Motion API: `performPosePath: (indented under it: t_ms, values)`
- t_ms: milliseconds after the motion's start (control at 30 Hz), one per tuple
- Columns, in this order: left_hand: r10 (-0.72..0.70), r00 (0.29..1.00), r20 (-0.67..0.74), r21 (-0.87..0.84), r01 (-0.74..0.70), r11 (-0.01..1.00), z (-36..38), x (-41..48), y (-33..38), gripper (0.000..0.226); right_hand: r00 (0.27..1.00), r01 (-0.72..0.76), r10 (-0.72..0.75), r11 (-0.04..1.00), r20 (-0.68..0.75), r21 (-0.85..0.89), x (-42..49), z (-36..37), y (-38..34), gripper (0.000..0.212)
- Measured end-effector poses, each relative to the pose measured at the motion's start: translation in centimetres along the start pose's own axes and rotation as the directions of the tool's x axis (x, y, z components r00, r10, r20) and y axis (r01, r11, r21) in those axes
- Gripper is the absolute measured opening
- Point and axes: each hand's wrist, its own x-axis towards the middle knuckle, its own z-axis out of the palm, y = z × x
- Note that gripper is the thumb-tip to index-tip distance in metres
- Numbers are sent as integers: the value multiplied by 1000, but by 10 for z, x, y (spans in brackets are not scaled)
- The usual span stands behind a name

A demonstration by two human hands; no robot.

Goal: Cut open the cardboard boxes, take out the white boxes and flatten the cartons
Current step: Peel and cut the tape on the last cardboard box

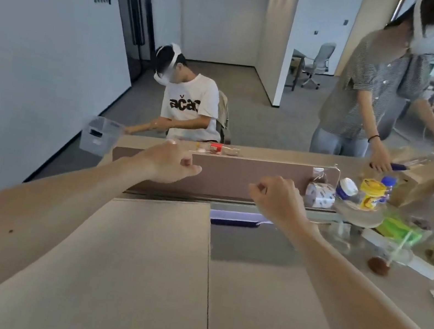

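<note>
Flattened carton [151, 268]: plain brown, lying flat on the near worktop [406, 284], below and between both forearms; no print visible. Left hand [170, 162] and right hand [279, 198]: raised above the carton's far edge, apart from each other, fingers curled inward, nothing visible in them. Blue strip [238, 219]: just beyond the carton, at the foot of the pinkish partition [237, 173]. Right of the partition: yellow-lidded jar [372, 191], blue-lidded jar [346, 187], green packet [398, 232]; labels too blurred to read. Across the worktop: upright cardboard box [421, 180] beside a standing person; seated person's white T-shirt [188, 104], black lettering "ačac", cut off.
</note>
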Motion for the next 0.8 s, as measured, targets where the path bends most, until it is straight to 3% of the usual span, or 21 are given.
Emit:
performPosePath:
  t_ms: [167, 300, 500, 667, 800]
  values:
    - [-234, 949, 213, 152, 204, 967, 28, 42, 2, 32, 958, 64, -97, 989, 268, 130, 49, 51, 44, 34]
    - [-424, 825, 373, 243, 354, 903, 54, 54, -11, 34, 880, 68, -140, 983, 453, 171, 61, 99, 68, 40]
    - [-553, 636, 538, 370, 411, 833, 78, 67, -50, 30, 725, -57, -83, 982, 684, 180, 71, 168, 78, 51]
    - [-624, 490, 609, 425, 463, 778, 89, 73, -85, 27, 614, -99, -70, 981, 786, 165, 69, 212, 65, 60]
    - [-664, 361, 655, 521, 422, 742, 98, 75, -123, 29, 560, -130, -65, 978, 826, 165, 66, 239, 58, 57]
